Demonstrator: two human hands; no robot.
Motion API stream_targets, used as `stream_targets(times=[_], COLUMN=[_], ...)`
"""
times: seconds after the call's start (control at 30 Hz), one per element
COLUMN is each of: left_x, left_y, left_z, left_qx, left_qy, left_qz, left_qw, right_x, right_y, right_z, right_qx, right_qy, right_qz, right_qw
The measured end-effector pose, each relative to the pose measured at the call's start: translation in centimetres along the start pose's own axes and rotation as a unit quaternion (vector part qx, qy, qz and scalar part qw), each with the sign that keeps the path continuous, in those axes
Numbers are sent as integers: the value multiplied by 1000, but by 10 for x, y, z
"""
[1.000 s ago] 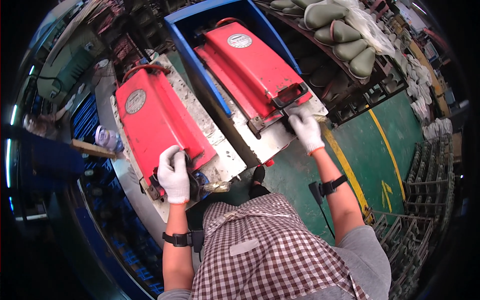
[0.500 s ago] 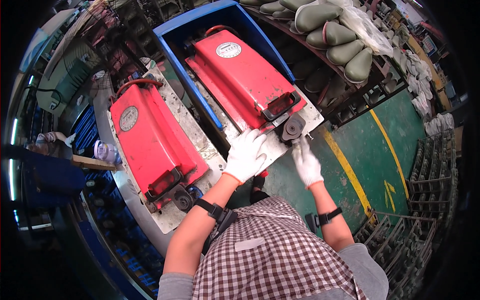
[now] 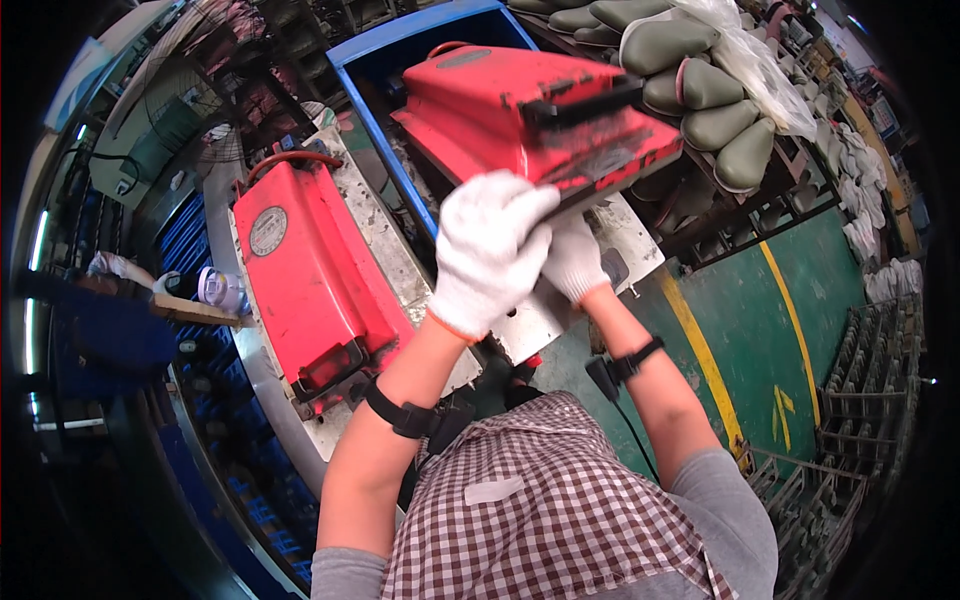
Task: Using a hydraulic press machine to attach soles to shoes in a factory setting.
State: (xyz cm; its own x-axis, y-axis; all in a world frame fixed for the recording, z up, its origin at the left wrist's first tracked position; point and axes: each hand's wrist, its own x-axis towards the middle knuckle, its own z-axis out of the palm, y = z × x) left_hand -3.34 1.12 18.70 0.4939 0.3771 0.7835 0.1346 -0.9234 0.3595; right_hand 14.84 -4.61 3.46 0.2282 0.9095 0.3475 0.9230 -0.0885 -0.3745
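Knit-gloved hands [image 3: 488, 248], chipped red cover [image 3: 472, 100]

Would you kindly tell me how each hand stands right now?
Left hand: partly curled at the raised red cover; whether it grips anything cannot be told.
Right hand: below the cover's edge, fingers hidden; open or closed cannot be told.
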Motion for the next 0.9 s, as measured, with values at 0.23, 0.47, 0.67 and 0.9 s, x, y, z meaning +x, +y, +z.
stream_targets(times=[0.23,0.47,0.67,0.9], left_x=[86,84,-51,-142], left_y=[-29,-46,-67,-29], left_z=[-44,-61,-78,-110], left_qx=[39,-135,-362,-549], left_qy=[79,102,147,202], left_qz=[-6,-115,-459,-555], left_qw=[996,979,797,592], right_x=[82,85,-18,-101], right_y=[-8,13,-31,-94], right_z=[39,-13,-37,-23], right_qx=[-116,520,821,840], right_qy=[-86,-86,-130,-351], right_qz=[123,397,316,273], right_qw=[982,752,456,311])
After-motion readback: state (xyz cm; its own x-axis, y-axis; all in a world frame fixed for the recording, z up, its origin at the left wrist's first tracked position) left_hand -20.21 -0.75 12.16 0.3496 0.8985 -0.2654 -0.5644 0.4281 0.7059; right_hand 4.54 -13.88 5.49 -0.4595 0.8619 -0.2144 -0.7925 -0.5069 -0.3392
